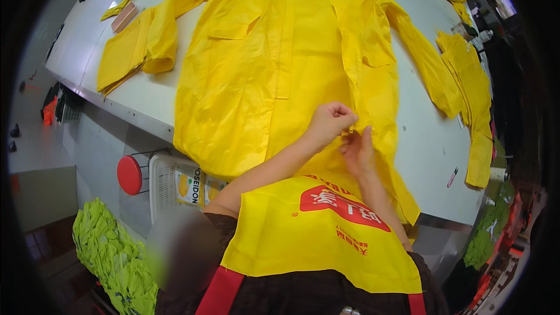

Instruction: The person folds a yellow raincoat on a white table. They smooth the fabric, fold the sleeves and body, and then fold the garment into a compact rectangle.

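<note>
A yellow raincoat (pixel 233 93) lies spread on the white table, its front partly open and its sleeves out to the sides. At the lower part of its front opening, my left hand (pixel 330 122) pinches the coat's front edge by what looks like a zipper. Just below and to the right, my right hand (pixel 359 154) has its thumb raised and its fingers curled at the same edge; part of its grip is hidden in the folds. The coat's hem hangs over the near table edge, against my yellow apron (pixel 274 227).
Folded yellow pieces (pixel 125 52) lie left on the white table (pixel 429 140), with more yellow garments (pixel 472 111) on the right. A small pink-handled tool (pixel 452 177) is near the right edge. Below left stand a red stool (pixel 129 175), a white basket (pixel 163 184) and lime-green fabric (pixel 111 254).
</note>
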The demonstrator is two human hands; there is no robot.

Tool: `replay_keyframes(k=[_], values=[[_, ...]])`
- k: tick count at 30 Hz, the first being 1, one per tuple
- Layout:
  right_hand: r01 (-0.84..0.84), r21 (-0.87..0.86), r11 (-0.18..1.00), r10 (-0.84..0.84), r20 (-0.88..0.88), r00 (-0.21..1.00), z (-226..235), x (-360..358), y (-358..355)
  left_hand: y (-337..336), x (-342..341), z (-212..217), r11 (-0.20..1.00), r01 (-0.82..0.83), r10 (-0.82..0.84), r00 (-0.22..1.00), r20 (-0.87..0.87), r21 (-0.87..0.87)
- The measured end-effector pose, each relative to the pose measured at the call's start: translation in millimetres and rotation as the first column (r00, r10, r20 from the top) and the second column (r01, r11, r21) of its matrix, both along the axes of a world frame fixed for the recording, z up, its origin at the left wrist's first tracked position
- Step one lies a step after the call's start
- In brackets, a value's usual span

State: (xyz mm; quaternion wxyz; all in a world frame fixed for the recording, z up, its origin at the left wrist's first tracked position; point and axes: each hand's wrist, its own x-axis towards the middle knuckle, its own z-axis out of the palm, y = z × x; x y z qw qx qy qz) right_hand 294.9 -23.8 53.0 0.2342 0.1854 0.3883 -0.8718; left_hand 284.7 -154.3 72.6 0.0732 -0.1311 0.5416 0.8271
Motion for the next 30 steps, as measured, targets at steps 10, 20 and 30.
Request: replay_keyframes(k=[10,20,30], values=[[-0.509,0.32,0.799,0.506,0.098,0.857,28.9,-60.3,35.7,-33.8,18.5,-14.7,0.692,-0.131,0.036,0.988,-0.148,-0.71],[-0.165,-0.177,0.97,0.062,-0.475,0.878,101.6,-103.4,-1.1,-122.8,54.9,-89.5,-0.221,-0.209,0.144,0.959,-0.243,-0.953],[-0.515,0.012,0.857,0.515,-0.05,0.856,-18.4,-49.8,-118.1,-103.6,68.4,-30.2,-0.073,-0.389,0.027,0.92,-0.391,-0.919]])
